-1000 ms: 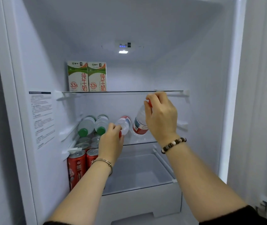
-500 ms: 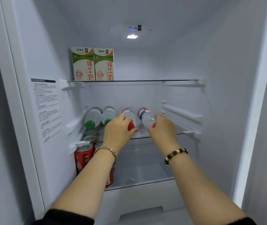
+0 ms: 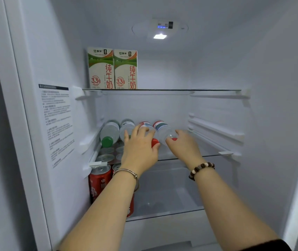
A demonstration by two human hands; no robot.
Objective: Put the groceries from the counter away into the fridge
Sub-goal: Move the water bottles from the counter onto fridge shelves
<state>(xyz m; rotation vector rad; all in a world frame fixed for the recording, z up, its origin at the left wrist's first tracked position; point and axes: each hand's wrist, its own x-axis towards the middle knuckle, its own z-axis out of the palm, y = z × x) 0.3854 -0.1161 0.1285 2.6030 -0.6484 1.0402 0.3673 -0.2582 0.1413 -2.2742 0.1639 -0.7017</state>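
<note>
Four bottles flat on the middle shelf (image 3: 200, 156) of the fridge (image 3: 57, 51), side by side, caps toward the front. At the left, two green-capped bottles (image 3: 110, 132), neither hand on them. Next along, the third bottle (image 3: 145, 125), red-capped, gripped by the left hand (image 3: 141, 149): fingers curled over its shoulder, thumb tucked below the cap, which pokes out between thumb and forefinger. Close beside it, the fourth bottle (image 3: 162, 129), also red-capped, held at the neck by the right hand (image 3: 184, 145): fingers bent round the far side, thumb on the near side, a sliver of cap showing between them. Both held bottles lying on the glass, bases toward the back wall.

On the upper shelf (image 3: 180, 90), two milk cartons (image 3: 101, 68) upright and touching, at the left. Below the middle shelf, red cans (image 3: 100, 180) standing at the left. Metal bangle (image 3: 128, 172) on the left wrist, bead bracelet (image 3: 201, 168) on the right. Lamp (image 3: 160, 36) lit in the ceiling; printed label (image 3: 57, 124) on the left inner wall.
</note>
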